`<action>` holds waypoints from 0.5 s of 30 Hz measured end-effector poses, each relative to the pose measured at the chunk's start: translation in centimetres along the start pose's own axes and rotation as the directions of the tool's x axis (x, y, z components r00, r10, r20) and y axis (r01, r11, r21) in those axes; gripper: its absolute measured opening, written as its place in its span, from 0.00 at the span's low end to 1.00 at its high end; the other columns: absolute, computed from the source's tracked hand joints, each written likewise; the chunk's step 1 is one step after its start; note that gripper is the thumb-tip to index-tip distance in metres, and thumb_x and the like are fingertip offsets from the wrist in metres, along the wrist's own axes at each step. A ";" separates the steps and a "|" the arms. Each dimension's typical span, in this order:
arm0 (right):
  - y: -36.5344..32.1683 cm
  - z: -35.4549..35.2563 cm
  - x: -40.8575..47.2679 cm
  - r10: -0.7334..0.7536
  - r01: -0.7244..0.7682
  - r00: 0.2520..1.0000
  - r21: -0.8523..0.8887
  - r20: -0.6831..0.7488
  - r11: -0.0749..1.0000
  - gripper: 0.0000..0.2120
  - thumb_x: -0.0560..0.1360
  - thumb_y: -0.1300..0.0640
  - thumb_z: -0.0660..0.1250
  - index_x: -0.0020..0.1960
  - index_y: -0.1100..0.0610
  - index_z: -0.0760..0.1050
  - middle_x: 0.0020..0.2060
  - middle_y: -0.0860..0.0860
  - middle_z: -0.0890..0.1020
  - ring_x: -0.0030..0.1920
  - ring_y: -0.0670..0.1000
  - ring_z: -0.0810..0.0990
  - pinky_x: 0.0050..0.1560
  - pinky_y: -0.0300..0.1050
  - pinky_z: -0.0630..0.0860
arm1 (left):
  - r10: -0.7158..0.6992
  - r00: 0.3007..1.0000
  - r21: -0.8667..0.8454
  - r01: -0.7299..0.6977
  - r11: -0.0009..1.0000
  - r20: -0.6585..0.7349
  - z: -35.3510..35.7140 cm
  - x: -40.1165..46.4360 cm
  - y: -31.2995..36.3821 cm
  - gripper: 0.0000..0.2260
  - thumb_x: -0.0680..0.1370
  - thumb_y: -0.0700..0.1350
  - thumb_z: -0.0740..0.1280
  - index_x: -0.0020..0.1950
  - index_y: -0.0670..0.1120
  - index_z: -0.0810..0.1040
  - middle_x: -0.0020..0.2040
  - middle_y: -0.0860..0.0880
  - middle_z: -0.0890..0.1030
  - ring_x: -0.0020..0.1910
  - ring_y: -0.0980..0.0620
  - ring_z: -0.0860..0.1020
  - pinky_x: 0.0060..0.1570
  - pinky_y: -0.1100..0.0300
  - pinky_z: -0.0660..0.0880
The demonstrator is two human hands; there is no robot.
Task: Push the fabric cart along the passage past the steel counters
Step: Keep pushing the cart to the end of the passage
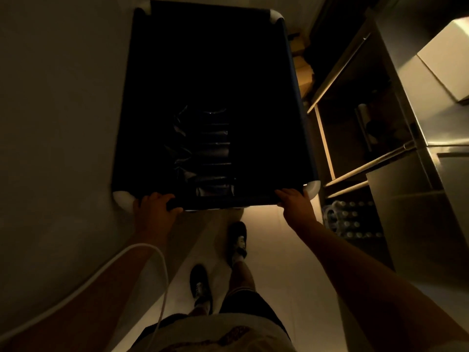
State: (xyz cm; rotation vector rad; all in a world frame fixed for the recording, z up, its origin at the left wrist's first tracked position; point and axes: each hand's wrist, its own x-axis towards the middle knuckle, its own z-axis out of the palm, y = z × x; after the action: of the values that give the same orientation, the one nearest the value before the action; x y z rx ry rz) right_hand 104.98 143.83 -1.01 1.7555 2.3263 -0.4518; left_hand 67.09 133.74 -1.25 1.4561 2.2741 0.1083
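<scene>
the left hand curls its fingers over the near rim of the dark fabric cart, by the white corner cap; the right hand grips the same rim at the opposite corner. the cart stretches ahead of both hands, its right side just beside the steel counters.

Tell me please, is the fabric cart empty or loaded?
Loaded: the cart holds shiny dark bundles stacked at its near end; the rest is too dark to tell.
</scene>
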 end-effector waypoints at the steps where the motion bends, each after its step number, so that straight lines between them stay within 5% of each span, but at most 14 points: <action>1: 0.1 -0.4 0.9 -0.010 0.010 1.000 -0.004 0.002 1.000 0.22 0.82 0.60 0.63 0.76 0.51 0.69 0.72 0.51 0.75 0.75 0.55 0.69 0.80 0.56 0.58 | -0.010 1.000 0.004 0.010 1.000 -0.002 -0.2 0.9 0.2 0.21 0.74 0.54 0.72 0.66 0.50 0.79 0.65 0.41 0.79 0.66 0.37 0.74 0.72 0.41 0.62; 6: 0.4 -2.5 5.9 -0.073 0.074 0.997 -0.033 0.017 0.997 0.21 0.82 0.58 0.63 0.75 0.49 0.70 0.70 0.50 0.77 0.73 0.54 0.72 0.79 0.53 0.59 | -0.049 0.999 -0.018 0.049 0.999 -0.021 -1.1 5.3 1.7 0.21 0.74 0.55 0.72 0.65 0.49 0.79 0.64 0.41 0.79 0.67 0.39 0.75 0.74 0.39 0.58; 15: 1.2 -5.7 14.4 -0.146 0.149 0.987 -0.042 0.069 0.988 0.22 0.82 0.58 0.63 0.75 0.49 0.69 0.70 0.51 0.76 0.73 0.56 0.72 0.77 0.53 0.61 | -0.065 0.998 -0.053 0.064 0.997 -0.025 -2.8 13.9 3.4 0.19 0.74 0.59 0.71 0.57 0.48 0.82 0.56 0.42 0.83 0.59 0.38 0.79 0.65 0.41 0.69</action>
State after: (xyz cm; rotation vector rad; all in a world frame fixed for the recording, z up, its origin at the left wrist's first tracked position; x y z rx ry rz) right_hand 102.32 159.18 -0.60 1.5305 2.4101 -0.4657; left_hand 63.92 147.95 -2.17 1.3611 2.3196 0.1669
